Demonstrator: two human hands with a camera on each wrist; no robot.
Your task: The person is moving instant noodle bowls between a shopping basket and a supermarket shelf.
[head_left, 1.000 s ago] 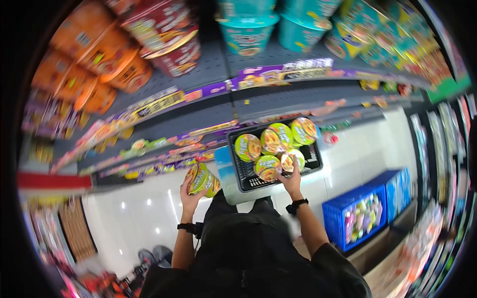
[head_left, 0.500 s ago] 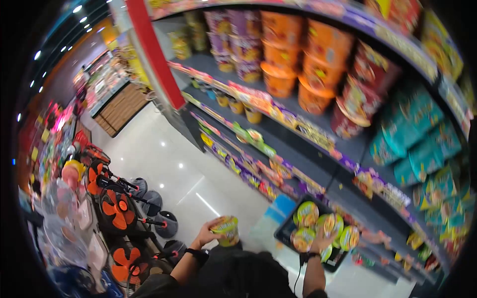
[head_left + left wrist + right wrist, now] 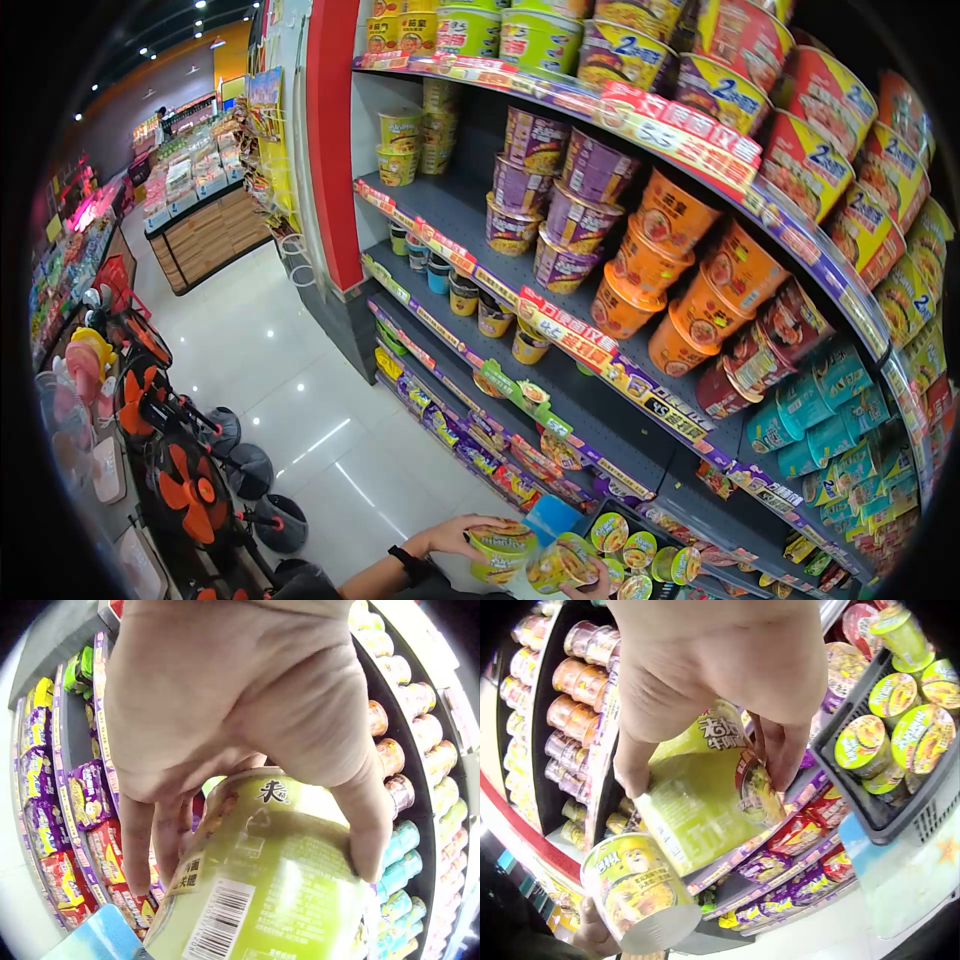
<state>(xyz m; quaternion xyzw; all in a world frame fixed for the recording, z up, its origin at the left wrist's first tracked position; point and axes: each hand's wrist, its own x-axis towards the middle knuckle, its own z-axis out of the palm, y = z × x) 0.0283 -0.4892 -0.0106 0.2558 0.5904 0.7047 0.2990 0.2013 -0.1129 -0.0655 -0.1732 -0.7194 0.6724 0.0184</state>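
Observation:
In the head view my left hand (image 3: 447,541) grips a green noodle cup (image 3: 500,550) near the bottom edge. Close to its right, my right hand (image 3: 590,585) holds another green cup (image 3: 563,562). The left wrist view has the left hand (image 3: 240,697) with thumb and fingers round its cup (image 3: 277,877), barcode facing the camera. In the right wrist view the right hand (image 3: 724,667) pinches its cup (image 3: 705,795) by opposite sides, tilted. The left hand's cup (image 3: 637,889) appears below it there, with left fingers behind it.
A black basket (image 3: 877,821) holding several green cups stands on a pale blue-and-white surface (image 3: 900,885). Shelves (image 3: 480,270) of stacked noodle cups rise ahead and to the right. Orange-bladed fans (image 3: 190,490) stand on the left, and a wood-panelled display (image 3: 210,240) is farther back.
The head view has swung left and up toward the shelves. My right hand, earlier over the basket, now holds a cup beside the left hand's cup. The left hand keeps its grip.

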